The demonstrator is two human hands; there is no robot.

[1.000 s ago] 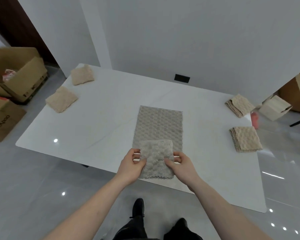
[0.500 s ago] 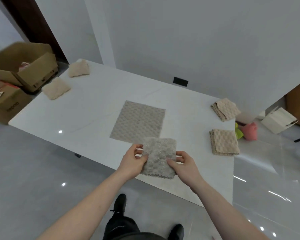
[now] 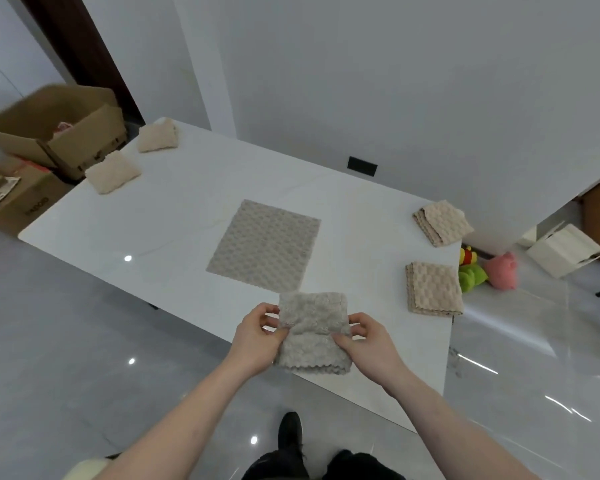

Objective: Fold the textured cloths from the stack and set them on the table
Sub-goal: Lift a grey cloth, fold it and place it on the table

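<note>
folded grey cloth (image 3: pixel 311 332) sits between both hands at the near edge of the white table (image 3: pixel 174 216), lifted a little so its lower scalloped hem hangs past the table's rim. left hand (image 3: pixel 257 337) pinches the cloth's left side, thumb on top and fingers curled behind it. right hand (image 3: pixel 369 346) grasps the right side the same way, thumb pressed onto the fuzzy upper face and fingers tucked at the edge. a shallow crease runs across the cloth's middle between the two thumbs.

just beyond it, in the middle of the table, a flat grey textured cloth (image 3: pixel 265 245) lies spread open as a single square, its near corner close to the held cloth but apart from it.

on the right end of the table lie two stacks of beige cloths: a nearer beige stack (image 3: pixel 433 288) by the table's right edge, and a farther beige stack (image 3: pixel 442 226) turned at an angle. on the left end rest two folded cream cloths, one nearer (image 3: pixel 112 172) and one at the far corner (image 3: pixel 158 136).

cardboard boxes (image 3: pixel 56 129) stand on the floor to the left. plush toys (image 3: pixel 485 271) and a small white box (image 3: pixel 561 251) lie on the floor to the right. black shoes (image 3: pixel 290 433) show below the arms.
</note>
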